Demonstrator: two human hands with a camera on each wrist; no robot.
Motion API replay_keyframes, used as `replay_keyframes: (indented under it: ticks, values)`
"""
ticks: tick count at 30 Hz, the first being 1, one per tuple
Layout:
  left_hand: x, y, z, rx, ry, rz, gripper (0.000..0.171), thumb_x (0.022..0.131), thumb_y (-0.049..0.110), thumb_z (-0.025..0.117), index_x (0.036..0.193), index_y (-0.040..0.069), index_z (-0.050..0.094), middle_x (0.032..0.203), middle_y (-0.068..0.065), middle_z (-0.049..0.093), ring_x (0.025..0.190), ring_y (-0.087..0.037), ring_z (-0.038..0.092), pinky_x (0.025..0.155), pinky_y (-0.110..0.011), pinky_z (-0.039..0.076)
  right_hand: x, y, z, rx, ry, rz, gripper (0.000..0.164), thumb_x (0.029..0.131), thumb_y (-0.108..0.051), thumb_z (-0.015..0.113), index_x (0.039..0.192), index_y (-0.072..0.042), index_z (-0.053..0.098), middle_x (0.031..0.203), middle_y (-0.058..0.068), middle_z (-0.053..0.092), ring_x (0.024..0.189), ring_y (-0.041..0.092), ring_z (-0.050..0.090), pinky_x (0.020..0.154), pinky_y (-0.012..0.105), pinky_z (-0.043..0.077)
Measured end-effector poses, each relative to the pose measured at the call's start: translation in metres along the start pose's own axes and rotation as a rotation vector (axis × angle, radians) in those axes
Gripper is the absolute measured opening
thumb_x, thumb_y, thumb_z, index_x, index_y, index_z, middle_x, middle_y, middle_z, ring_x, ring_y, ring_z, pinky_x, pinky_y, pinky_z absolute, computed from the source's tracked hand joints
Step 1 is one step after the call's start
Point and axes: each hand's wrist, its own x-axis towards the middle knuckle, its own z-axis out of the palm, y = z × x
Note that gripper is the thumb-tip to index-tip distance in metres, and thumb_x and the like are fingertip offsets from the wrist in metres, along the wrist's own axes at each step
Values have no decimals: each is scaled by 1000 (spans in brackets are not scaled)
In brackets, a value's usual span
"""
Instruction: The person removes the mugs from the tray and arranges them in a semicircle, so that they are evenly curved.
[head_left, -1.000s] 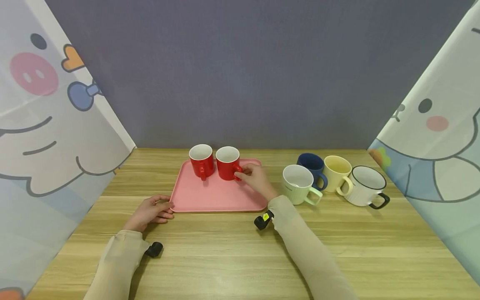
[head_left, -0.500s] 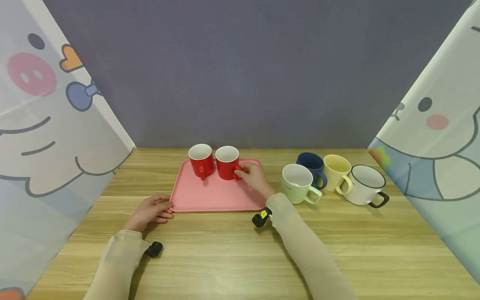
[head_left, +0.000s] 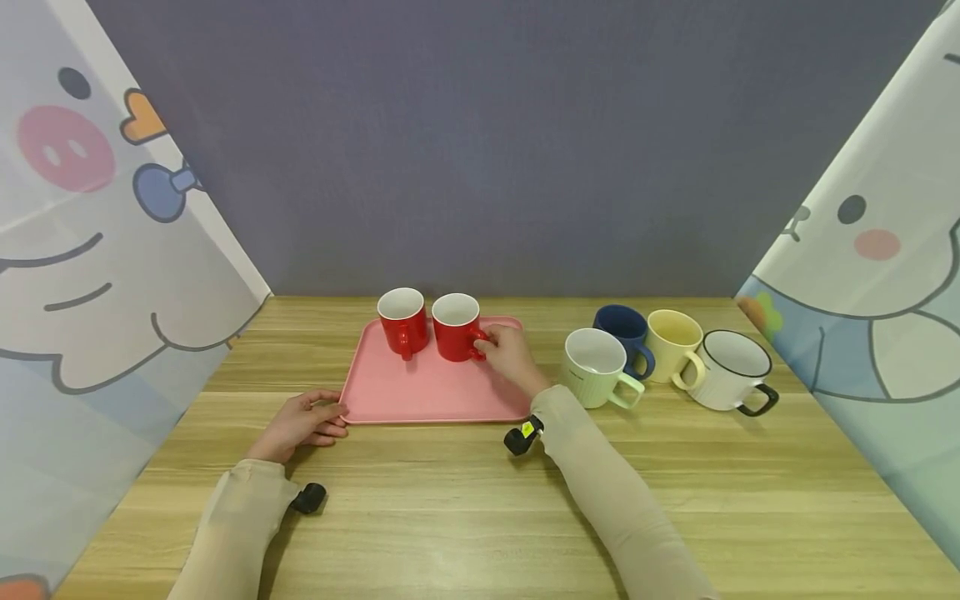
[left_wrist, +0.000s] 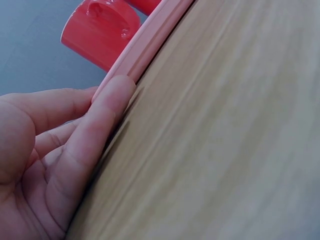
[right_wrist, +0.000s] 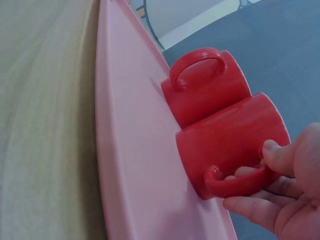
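Two glossy red mugs with white insides stand side by side at the back of a pink tray (head_left: pixel 420 400). My right hand (head_left: pixel 512 358) pinches the handle of the right red mug (head_left: pixel 453 340). In the right wrist view the thumb lies on top of that handle (right_wrist: pixel 240 184), with fingers behind and below it. The left red mug (head_left: pixel 403 323) has its handle facing the front. At the tray's front left corner, my left hand (head_left: pixel 300 423) grips the edge between thumb and fingers, also seen close up at the tray rim (left_wrist: pixel 150 47) in the left wrist view.
Right of the tray stand a pale green mug (head_left: pixel 592 367), a dark blue mug (head_left: pixel 621 327), a yellow mug (head_left: pixel 670 346) and a white black-rimmed mug (head_left: pixel 727 375), close together. A grey panel (head_left: pixel 480 150) borders the wooden table (head_left: pixel 420 517) behind.
The right red mug and the right hand on its handle have shifted only very slightly. The left hand stays at the tray corner, and the other mugs stand where they were.
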Motion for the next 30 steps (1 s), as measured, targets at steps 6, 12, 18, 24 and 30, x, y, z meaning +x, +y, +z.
replay_keyframes:
  ticks: [6,12,18,24,30]
  values:
    - [0,0,0,-4,7,-2,50,102,15,58,138,-13,38,84,-4,73,72,-12,71,62,-26,59,-4,0,-3,12,2,-14,9,90,5,66,82,7,68,74,13,68,66,16,58,62,24,54]
    - [0,1,1,-4,3,-5,51,102,15,58,138,-14,37,84,-4,73,71,-12,71,62,-26,59,-10,-6,-12,-20,0,2,8,91,2,67,84,5,70,73,10,66,66,17,56,61,24,51]
    - [-1,3,1,5,5,0,51,102,15,57,139,-14,37,84,-4,73,71,-12,71,62,-26,59,-14,-14,-27,-40,-1,15,8,91,-4,71,90,4,71,79,9,69,74,22,58,65,25,50]
    - [0,3,1,4,1,-1,52,103,15,57,140,-14,36,85,-4,74,72,-11,71,62,-26,59,-19,-22,-42,-17,-35,30,13,93,-9,70,99,2,74,87,10,71,80,23,63,70,29,54]
    - [-1,2,1,6,-2,-5,52,103,15,57,140,-15,35,85,-4,73,72,-12,71,62,-27,59,-24,-27,-55,-21,-59,26,20,94,-12,69,109,1,74,100,13,73,87,25,65,75,32,57]
